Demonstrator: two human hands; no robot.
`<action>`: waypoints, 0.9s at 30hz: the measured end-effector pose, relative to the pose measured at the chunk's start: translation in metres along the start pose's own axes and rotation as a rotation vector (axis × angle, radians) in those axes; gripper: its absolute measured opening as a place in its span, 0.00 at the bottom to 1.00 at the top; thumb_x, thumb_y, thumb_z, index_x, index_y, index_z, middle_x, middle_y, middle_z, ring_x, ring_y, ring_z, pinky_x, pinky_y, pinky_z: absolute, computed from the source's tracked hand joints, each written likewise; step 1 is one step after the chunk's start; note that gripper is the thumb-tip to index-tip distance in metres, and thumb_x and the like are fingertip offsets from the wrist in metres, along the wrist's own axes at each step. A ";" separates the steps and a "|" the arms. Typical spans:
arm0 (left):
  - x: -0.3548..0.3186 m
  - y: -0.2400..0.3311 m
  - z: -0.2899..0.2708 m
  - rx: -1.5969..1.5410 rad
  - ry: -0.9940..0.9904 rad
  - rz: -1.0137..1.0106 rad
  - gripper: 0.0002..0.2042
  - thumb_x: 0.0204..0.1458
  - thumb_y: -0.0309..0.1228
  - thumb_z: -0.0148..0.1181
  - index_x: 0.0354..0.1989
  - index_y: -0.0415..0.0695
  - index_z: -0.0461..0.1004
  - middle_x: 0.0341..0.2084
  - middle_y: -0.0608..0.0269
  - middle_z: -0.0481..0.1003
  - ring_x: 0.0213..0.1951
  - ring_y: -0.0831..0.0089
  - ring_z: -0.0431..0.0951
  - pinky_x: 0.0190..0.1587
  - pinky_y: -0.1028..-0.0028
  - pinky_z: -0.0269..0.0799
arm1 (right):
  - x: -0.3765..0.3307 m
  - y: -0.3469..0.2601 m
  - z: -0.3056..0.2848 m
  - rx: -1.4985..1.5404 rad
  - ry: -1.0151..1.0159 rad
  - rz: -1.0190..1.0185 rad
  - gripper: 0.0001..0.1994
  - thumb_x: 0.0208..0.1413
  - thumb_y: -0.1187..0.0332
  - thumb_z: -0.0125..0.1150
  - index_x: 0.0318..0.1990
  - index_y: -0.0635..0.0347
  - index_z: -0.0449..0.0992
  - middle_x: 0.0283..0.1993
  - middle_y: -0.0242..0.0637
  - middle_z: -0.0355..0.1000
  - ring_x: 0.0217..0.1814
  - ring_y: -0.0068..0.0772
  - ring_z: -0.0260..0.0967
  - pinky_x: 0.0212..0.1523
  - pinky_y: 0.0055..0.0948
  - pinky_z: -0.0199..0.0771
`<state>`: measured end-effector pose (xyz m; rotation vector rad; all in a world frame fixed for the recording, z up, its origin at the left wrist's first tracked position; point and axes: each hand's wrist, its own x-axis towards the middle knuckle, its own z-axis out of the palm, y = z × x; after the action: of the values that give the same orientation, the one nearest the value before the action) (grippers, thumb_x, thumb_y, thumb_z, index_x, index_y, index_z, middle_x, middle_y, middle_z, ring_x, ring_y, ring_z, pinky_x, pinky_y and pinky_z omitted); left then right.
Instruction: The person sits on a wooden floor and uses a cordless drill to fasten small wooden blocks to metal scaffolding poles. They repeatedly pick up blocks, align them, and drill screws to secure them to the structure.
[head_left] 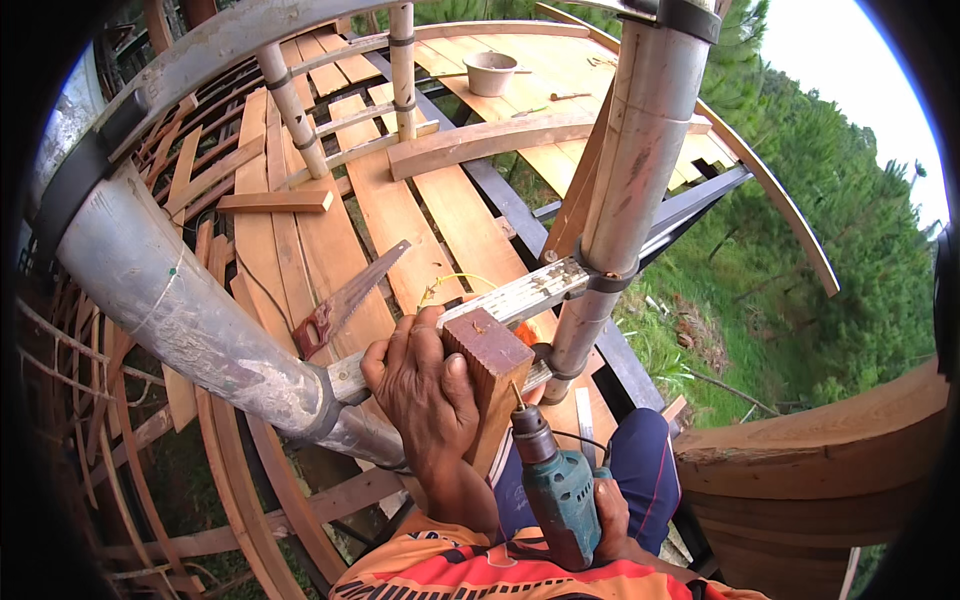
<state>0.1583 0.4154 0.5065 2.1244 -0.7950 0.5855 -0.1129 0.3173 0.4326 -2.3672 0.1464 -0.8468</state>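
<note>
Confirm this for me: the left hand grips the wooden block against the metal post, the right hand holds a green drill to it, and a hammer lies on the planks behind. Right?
Not quite. Behind the left hand and wooden block, a handsaw, not a hammer, lies on the planks. The right hand does hold the green drill. The head view shows this.

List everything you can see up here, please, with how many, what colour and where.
wooden block: one, reddish-brown, centre, against the pipe frame
electric drill: one, teal, bit at the block
handsaw: one, red handle, on the planks
bucket: one, grey, far deck
metal pipes: several, grey, left and centre
floor planks: many, light brown
trees: many, green, right
left hand: grip on the block
right hand: grip on the drill
</note>
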 end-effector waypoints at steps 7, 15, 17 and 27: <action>0.000 0.001 0.000 -0.009 -0.016 -0.020 0.27 0.67 0.47 0.35 0.58 0.36 0.71 0.49 0.49 0.78 0.56 0.56 0.76 0.61 0.57 0.56 | 0.003 0.016 0.004 0.054 0.037 -0.133 0.37 0.50 0.70 0.69 0.66 0.65 0.58 0.40 0.51 0.75 0.37 0.52 0.75 0.36 0.48 0.70; 0.003 0.004 -0.003 0.022 -0.038 -0.028 0.28 0.68 0.47 0.34 0.58 0.36 0.71 0.49 0.49 0.78 0.56 0.56 0.76 0.61 0.57 0.56 | 0.023 0.010 -0.015 -0.107 -0.089 -0.087 0.33 0.50 0.69 0.69 0.62 0.60 0.60 0.48 0.54 0.77 0.45 0.56 0.78 0.43 0.48 0.72; 0.001 0.002 -0.005 0.029 -0.023 -0.021 0.28 0.68 0.47 0.34 0.58 0.36 0.71 0.49 0.49 0.78 0.55 0.57 0.76 0.62 0.57 0.55 | 0.022 0.014 -0.017 -0.125 -0.111 -0.098 0.33 0.49 0.68 0.70 0.61 0.60 0.61 0.50 0.54 0.76 0.47 0.57 0.77 0.45 0.48 0.72; -0.078 0.001 0.003 -0.531 0.418 -0.059 0.27 0.67 0.50 0.40 0.51 0.32 0.66 0.48 0.39 0.75 0.55 0.50 0.74 0.65 0.51 0.62 | 0.031 -0.003 -0.010 0.111 -0.106 -0.082 0.35 0.49 0.74 0.74 0.62 0.70 0.62 0.45 0.55 0.75 0.38 0.53 0.73 0.38 0.49 0.70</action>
<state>0.1035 0.4395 0.4561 1.4704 -0.5684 0.6702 -0.0946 0.3058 0.4570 -2.3205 -0.0400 -0.7458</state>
